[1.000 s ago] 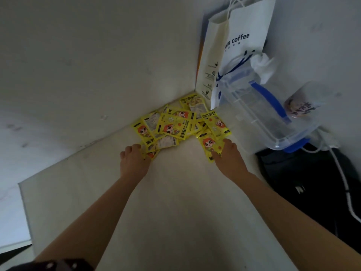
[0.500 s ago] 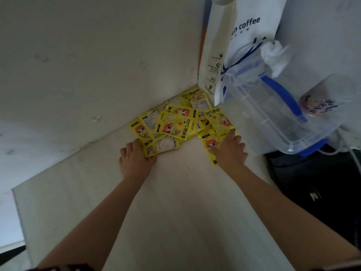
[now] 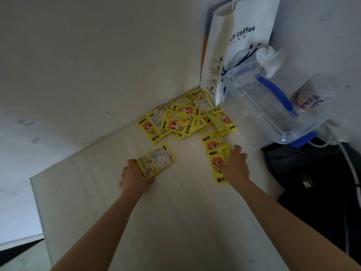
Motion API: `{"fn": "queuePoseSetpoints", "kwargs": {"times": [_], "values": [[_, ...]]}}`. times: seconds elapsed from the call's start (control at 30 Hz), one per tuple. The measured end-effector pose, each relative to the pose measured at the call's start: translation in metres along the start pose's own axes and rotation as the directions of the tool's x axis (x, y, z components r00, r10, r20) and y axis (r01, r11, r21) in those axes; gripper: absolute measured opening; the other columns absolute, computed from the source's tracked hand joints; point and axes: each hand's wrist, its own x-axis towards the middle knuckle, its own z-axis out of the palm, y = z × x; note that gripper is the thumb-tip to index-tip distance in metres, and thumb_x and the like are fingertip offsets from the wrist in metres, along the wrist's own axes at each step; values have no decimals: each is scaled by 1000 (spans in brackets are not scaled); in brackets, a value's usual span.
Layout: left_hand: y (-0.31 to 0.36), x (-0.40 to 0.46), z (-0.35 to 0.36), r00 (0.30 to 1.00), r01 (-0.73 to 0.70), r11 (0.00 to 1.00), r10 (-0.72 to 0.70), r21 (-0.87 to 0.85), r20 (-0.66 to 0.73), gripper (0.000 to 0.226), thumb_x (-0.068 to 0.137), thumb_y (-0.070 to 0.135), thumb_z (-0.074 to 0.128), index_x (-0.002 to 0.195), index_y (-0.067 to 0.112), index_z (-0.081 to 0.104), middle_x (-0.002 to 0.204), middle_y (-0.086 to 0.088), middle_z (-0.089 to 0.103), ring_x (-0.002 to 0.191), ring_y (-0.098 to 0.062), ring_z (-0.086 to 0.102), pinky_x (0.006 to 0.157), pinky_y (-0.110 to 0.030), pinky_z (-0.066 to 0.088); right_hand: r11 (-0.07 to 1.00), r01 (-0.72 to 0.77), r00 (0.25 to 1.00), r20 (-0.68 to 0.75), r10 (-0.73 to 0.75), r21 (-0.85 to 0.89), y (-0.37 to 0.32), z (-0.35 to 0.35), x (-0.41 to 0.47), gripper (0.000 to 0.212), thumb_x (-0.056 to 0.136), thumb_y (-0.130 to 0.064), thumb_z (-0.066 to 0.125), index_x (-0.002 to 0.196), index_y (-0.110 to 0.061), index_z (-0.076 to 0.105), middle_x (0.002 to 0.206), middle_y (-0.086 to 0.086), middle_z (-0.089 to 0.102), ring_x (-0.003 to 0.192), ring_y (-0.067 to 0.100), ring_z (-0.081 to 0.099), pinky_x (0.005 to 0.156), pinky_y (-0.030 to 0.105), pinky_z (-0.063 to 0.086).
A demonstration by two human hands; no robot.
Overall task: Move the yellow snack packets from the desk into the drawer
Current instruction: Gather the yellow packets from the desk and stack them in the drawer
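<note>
Yellow packet (image 3: 156, 160), pulled clear of the pile (image 3: 185, 119), sits pinched in the left hand (image 3: 134, 178). The right hand (image 3: 235, 167) lies flat, fingers relaxed, pressing two packets (image 3: 215, 153) right of the pile on the counter (image 3: 175, 222).

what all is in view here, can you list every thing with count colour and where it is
yellow snack packets: a pile, too overlapped to count, yellow, in the desk's far corner
separate packet: one, yellow, back side up, near the left hand
desk: one, pale cream, running from the corner to the near edge
paper bag: one, white with "coffee" lettering, upright in the corner
plastic box: one, clear with blue handle, right of the pile
cup: one, clear with a printed picture, beside the box
cable: one, white, far right
drawer: not in view
left hand: grips the separate packet's edge
right hand: rests on packets at the pile's right
</note>
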Motion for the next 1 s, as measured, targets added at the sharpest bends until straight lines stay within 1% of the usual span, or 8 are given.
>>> {"fn": "queuePoseSetpoints", "kwargs": {"times": [0.1,0.23,0.33,0.47,0.57,0.73,0.87,1.0], "values": [[-10,-8,-3,1000,-14,997,17,-79,27,80,70,19,81,135,15,35,110,-18,65,101,-37,64,86,-49,54,999,11,999,31,-13,42,7,1,-6,58,79,-30,75,116,-10,35,118,15,55,107,38,58,93,53,46],[-15,-21,-9,999,-18,990,23,-142,34,73,71,13,79,132,17,39,88,-14,70,62,-20,68,50,-27,54,999,1,999,47,2,-53,13,2,-13,67,81,-40,72,127,-4,39,127,16,47,118,37,51,96,51,45],[-17,-26,-15,998,-37,994,43,-106,54,72,70,18,80,132,18,43,90,-5,63,66,-19,65,57,-28,55,1000,9,995,98,-7,-12,17,3,-14,70,79,-38,74,127,-3,38,127,19,48,118,38,50,96,48,46],[-18,-28,-24,988,-93,995,97,-37,117,74,71,19,80,135,20,42,101,-10,64,62,-13,64,44,-21,47,995,58,989,133,-69,85,18,1,-16,60,78,-29,76,120,-8,39,118,17,59,107,36,59,83,40,49],[-22,-30,-36,977,-156,988,152,19,147,68,72,14,76,132,23,44,99,-14,64,60,-22,68,47,-32,57,991,109,986,119,-118,83,18,0,-20,54,79,-26,75,118,-12,41,114,13,62,101,35,61,75,36,47],[-31,-30,-57,974,-207,939,223,276,-27,52,76,22,71,124,24,51,101,-16,66,90,-40,63,67,-38,50,978,162,980,95,-175,128,18,-3,-19,46,79,-25,75,113,-13,47,104,10,63,91,30,62,73,36,52],[-15,-27,-59,958,-253,960,265,119,-107,28,75,25,72,94,15,53,84,-14,64,78,-38,63,62,-38,51,968,198,977,49,-208,155,11,-12,-8,40,78,-26,76,103,-15,47,93,4,60,81,26,59,63,32,49],[14,-24,-47,950,-307,951,305,23,75,32,72,29,78,90,12,57,84,-7,62,75,-28,63,65,-38,56,964,226,973,16,-230,141,2,-22,11,39,78,-30,76,94,-18,43,89,1,56,76,22,52,60,29,39]]}}
